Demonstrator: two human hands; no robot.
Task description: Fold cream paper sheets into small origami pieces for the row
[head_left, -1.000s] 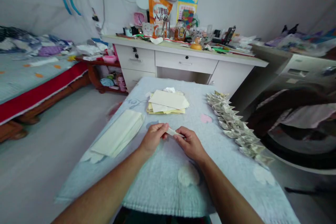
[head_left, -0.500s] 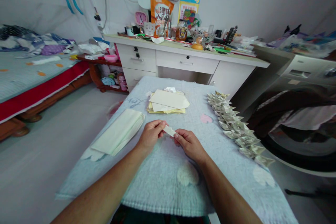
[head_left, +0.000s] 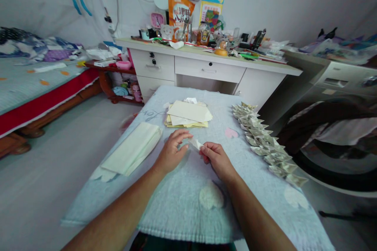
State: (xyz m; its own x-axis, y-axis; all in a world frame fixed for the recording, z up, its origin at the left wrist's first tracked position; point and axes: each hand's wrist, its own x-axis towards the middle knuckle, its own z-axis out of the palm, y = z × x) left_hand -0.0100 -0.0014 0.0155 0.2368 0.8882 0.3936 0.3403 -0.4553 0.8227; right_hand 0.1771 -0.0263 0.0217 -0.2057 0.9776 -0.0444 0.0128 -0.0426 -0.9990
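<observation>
A small folded strip of whitish paper (head_left: pixel 195 143) is pinched at its right end by my right hand (head_left: pixel 216 156), above the middle of the cloth-covered table. Just left of the strip, my left hand (head_left: pixel 174 150) has its thumb and fingers apart, holding nothing. Behind both hands lies a stack of cream and yellow paper sheets (head_left: pixel 190 111) with a crumpled white scrap (head_left: pixel 191 100) at its far edge. To the left of my left hand rests a pile of long pale green folded paper (head_left: pixel 132 147).
On the table's right side stands a row of folded paper pieces with pointed tips (head_left: pixel 262 137). The pale blue cloth (head_left: pixel 182 200) drapes over the table edge. A cluttered desk (head_left: pixel 212 64) stands beyond, a bed (head_left: pixel 38 82) at left, a washing machine (head_left: pixel 338 82) at right.
My left hand has let go of the paper strip and its fingers have spread. My right hand has moved slightly right with the strip still in it.
</observation>
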